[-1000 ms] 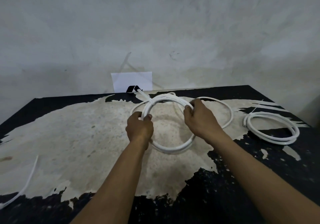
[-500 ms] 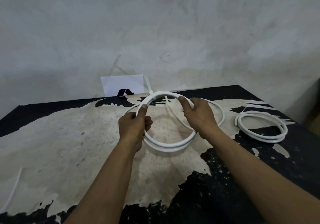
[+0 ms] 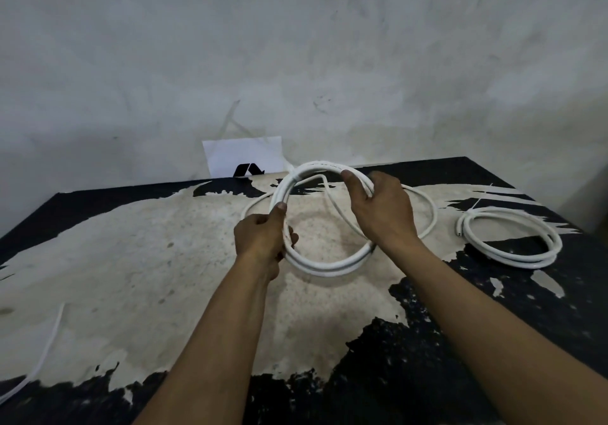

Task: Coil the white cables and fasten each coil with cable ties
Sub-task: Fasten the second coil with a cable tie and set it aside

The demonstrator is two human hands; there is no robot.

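A person's two bare hands hold a coil of white cable (image 3: 325, 265) tilted up over the middle of a worn black-and-cream desk (image 3: 131, 260). The left hand (image 3: 263, 237) grips the coil's left side, its fingers curled round the strands and the thumb pressed along them. The right hand (image 3: 383, 214) grips the upper right of the coil, fingers wrapped over the top. A wide loose loop (image 3: 431, 214) of what seems the same cable lies flat on the desk behind the right hand, so this coil looks only partly wound. Whether a tie is on it yet cannot be made out. Well apart to the right, a second coil (image 3: 513, 257) lies flat and neat, with a thin tail sticking out at its far side. It appears finished and tied. At the desk's near left edge runs a thin white strand (image 3: 49, 342), possibly another cable waiting. A white card (image 3: 243, 156) with a black mark leans against the grey wall behind. By this judgement, one coil is done, one is under way, and its fastening remains.
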